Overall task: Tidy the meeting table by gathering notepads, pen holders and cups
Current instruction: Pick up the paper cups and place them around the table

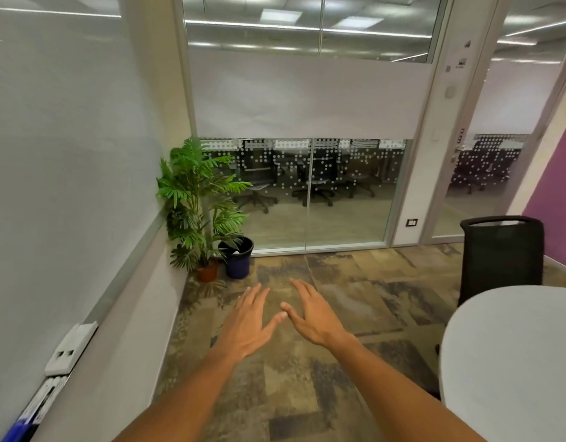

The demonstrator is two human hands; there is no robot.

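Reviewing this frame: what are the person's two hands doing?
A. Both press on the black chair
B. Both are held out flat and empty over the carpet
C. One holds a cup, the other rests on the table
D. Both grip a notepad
B: the left hand and the right hand are stretched forward with straight fingers, holding nothing, over the carpet, left of the white table.

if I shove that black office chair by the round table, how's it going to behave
The black chair would probably give easily rather than resist: the similar chairs behind the glass stand on wheeled bases, though its own base is hidden behind the white table. Its tall mesh-looking back suggests it is fairly light, and a high push might rock or turn it. The patterned carpet could slow any rolling.
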